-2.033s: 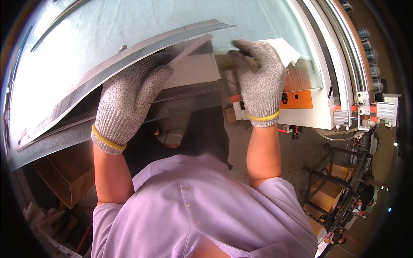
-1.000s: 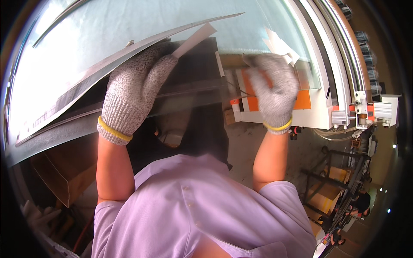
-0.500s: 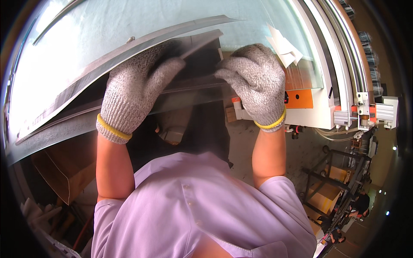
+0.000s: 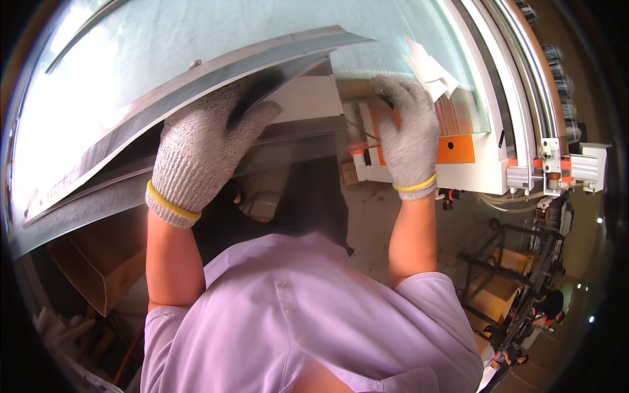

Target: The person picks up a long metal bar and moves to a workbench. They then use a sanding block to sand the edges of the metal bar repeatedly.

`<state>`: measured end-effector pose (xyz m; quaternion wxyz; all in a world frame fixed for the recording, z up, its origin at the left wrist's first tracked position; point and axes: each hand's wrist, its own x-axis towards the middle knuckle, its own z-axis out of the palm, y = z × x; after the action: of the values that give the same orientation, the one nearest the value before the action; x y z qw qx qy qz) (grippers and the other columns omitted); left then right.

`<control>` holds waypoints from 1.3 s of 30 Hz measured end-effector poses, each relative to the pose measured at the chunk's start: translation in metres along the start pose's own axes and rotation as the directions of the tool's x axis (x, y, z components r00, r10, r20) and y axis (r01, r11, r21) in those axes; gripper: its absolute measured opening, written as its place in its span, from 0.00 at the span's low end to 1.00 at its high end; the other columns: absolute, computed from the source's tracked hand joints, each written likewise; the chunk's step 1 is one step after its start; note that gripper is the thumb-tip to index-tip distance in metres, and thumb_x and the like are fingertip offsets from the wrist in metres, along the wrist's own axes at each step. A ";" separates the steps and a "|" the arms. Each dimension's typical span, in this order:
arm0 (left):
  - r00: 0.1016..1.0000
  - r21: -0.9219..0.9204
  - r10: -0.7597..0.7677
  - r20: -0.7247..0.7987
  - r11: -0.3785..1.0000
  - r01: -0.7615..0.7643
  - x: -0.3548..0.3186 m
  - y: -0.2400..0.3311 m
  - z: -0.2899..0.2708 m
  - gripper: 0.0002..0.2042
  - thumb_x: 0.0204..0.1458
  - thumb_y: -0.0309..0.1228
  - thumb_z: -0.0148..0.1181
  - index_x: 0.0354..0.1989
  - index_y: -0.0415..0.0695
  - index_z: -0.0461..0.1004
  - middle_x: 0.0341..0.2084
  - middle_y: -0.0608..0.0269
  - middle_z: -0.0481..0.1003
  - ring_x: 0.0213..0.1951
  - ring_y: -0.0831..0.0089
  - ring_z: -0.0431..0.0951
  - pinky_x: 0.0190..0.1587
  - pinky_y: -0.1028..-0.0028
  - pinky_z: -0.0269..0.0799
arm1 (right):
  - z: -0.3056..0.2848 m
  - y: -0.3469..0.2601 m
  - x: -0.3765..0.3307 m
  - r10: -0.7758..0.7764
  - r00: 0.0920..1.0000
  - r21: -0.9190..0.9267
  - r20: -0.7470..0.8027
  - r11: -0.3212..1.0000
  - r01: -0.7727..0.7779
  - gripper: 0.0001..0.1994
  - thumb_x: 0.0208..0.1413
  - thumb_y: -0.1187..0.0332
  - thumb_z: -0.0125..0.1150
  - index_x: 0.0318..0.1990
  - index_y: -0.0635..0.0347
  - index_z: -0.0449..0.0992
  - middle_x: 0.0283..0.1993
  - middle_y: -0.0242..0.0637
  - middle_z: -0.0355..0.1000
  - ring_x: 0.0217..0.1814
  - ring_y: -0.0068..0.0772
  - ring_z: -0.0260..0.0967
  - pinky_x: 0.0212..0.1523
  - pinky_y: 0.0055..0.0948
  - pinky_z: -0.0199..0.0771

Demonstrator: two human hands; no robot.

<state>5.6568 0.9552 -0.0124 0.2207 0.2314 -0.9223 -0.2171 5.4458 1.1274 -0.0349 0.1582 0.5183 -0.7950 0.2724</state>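
Observation:
My left hand (image 4: 203, 137), in a speckled grey knit glove with a yellow cuff, reaches into the fold of a long grey bent strip (image 4: 262, 54). A dark flap of the strip runs between its thumb and fingers; the fingertips are hidden under the upper flange. Inside the fold a white surface (image 4: 308, 98) shows past the thumb. My right hand (image 4: 414, 134), gloved alike, hovers apart from the strip's right end. Its thumb stands away from the bent fingers, and I see nothing held.
The strip lies along the near edge of a glass-topped table (image 4: 367, 19). White paper pieces (image 4: 431, 71) and an orange plate (image 4: 455, 149) sit right of it. White-and-silver rails (image 4: 517, 85) border the right side. A brown carton (image 4: 98, 268) stands lower left, a dark rack (image 4: 504, 275) lower right.
My right hand has moved right, away from the strip's end, and its thumb has spread. The strip's inner flap has shifted, baring the white surface. My left hand stays nearly in place.

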 end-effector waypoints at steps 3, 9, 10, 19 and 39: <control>0.998 -0.001 0.055 -0.037 0.998 -0.055 -0.001 -0.005 0.001 0.21 0.61 0.46 0.59 0.53 0.42 0.78 0.48 0.45 0.78 0.50 0.44 0.77 0.62 0.55 0.67 | 0.002 -0.003 -0.014 0.002 1.000 -0.171 -0.021 0.985 -0.005 0.19 0.49 0.64 0.69 0.50 0.59 0.79 0.47 0.42 0.71 0.51 0.49 0.67 0.54 0.45 0.69; 0.999 -0.016 0.048 -0.023 0.999 -0.049 -0.001 -0.004 -0.001 0.21 0.61 0.45 0.59 0.53 0.42 0.78 0.48 0.45 0.78 0.51 0.44 0.76 0.63 0.54 0.65 | -0.020 0.006 -0.016 -0.133 0.976 0.133 0.174 0.985 0.111 0.19 0.46 0.65 0.69 0.47 0.58 0.80 0.49 0.45 0.71 0.53 0.51 0.67 0.54 0.46 0.69; 0.999 -0.022 0.045 -0.021 0.999 -0.046 0.000 -0.003 -0.001 0.21 0.61 0.45 0.59 0.54 0.42 0.78 0.48 0.45 0.78 0.51 0.44 0.76 0.63 0.54 0.65 | -0.023 0.009 -0.017 -0.160 0.969 0.161 0.190 0.978 0.131 0.19 0.45 0.66 0.70 0.47 0.58 0.80 0.50 0.44 0.71 0.52 0.51 0.67 0.53 0.46 0.70; 1.000 -0.024 0.025 -0.011 0.999 -0.025 -0.002 -0.003 -0.002 0.21 0.61 0.44 0.59 0.52 0.39 0.78 0.47 0.45 0.79 0.50 0.45 0.77 0.62 0.55 0.66 | -0.027 0.015 -0.026 -0.176 0.976 0.393 0.125 0.912 0.114 0.12 0.41 0.75 0.69 0.38 0.62 0.81 0.40 0.42 0.76 0.41 0.49 0.73 0.44 0.41 0.75; 0.998 0.155 -0.055 0.021 0.987 0.051 -0.004 0.002 0.001 0.23 0.56 0.42 0.65 0.57 0.41 0.77 0.52 0.42 0.77 0.57 0.45 0.74 0.61 0.58 0.68 | 0.031 -0.035 0.021 0.218 0.974 0.534 -0.054 0.831 -0.157 0.07 0.50 0.74 0.66 0.38 0.62 0.83 0.32 0.45 0.75 0.33 0.46 0.76 0.36 0.36 0.75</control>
<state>5.6587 0.9588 -0.0139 0.1845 0.2694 -0.9326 -0.1539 5.4698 1.0817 -0.0392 0.0272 0.4450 -0.7267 0.5226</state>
